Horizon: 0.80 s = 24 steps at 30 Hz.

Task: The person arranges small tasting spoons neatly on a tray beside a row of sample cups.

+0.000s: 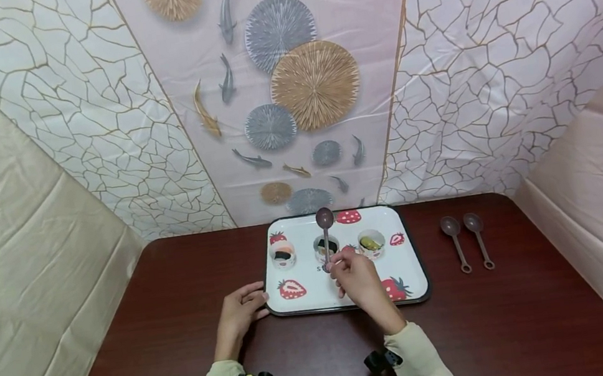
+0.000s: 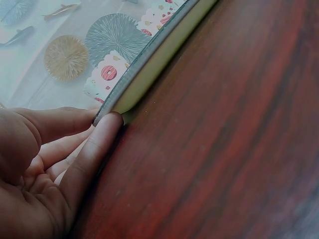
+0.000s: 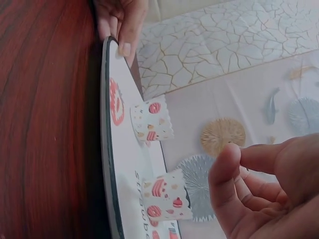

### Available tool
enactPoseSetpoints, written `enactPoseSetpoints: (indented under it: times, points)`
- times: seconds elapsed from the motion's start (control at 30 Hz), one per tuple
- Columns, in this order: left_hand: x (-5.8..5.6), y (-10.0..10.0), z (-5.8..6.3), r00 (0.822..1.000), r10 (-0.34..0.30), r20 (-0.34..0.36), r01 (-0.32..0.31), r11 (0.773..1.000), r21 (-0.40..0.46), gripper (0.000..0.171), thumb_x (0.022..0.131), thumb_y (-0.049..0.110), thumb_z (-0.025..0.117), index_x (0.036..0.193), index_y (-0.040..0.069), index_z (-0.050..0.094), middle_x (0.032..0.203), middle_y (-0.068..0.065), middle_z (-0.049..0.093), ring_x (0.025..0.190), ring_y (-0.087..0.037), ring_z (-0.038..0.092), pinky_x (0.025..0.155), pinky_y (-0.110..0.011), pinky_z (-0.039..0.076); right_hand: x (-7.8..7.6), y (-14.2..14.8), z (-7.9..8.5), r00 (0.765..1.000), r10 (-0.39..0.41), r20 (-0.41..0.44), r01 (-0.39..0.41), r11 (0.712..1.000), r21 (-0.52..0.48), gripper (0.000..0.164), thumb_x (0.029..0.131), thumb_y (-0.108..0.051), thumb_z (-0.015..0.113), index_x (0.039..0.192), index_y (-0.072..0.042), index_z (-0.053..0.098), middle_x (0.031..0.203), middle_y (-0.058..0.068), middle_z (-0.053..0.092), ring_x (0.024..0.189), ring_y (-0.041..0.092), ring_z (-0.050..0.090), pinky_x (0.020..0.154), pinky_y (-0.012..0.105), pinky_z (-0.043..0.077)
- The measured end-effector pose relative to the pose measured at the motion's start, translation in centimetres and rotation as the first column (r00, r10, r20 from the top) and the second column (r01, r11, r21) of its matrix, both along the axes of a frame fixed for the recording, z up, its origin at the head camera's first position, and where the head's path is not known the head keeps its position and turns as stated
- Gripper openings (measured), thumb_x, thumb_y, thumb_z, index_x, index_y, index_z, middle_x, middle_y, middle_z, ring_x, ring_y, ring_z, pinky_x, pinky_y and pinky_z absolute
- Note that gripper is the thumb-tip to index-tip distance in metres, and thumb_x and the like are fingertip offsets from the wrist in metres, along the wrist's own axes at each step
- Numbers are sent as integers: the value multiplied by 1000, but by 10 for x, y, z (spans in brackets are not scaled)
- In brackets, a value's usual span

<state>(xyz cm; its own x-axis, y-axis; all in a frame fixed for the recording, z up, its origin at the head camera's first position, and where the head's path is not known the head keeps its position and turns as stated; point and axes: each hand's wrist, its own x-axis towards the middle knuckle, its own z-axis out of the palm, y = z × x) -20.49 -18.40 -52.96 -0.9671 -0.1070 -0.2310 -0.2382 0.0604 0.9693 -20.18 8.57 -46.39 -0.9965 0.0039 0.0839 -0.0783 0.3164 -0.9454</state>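
Observation:
My right hand [image 1: 354, 275] pinches the handle end of a dark brown measuring spoon [image 1: 324, 218], its round bowl pointing away over the tray [image 1: 323, 295]. In the right wrist view the hand's fingers [image 3: 227, 169] hide the spoon. At the tray's near left corner my left hand [image 1: 240, 314] holds the rim between thumb and fingers, as the left wrist view also shows. Three patterned paper cups stand in a row on the tray. The left cup [image 1: 284, 262] and middle cup [image 1: 321, 260] contain orange and black pieces; the right cup [image 1: 372, 253] contains yellow-green pieces.
Two more brown measuring spoons, a left one [image 1: 455, 241] and a right one [image 1: 478, 238], lie side by side on the dark wood table [image 1: 147, 357], right of the tray. A patterned cloth [image 1: 299, 169] hangs directly behind the table.

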Motion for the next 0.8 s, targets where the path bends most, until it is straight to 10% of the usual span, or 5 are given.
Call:
enactPoseSetpoints:
  times: [0.8]
  points:
    - [1, 2, 2, 1000, -4, -9, 4, 1000, 13, 38, 99, 3, 73, 136, -6, 66, 110, -17, 73, 83, -13, 73, 71, -27, 66, -1, -34, -19, 998, -51, 28, 52, 998, -27, 12, 102, -3, 64, 105, 2, 73, 83, 21, 71, 48, 11, 53, 41, 19, 44]
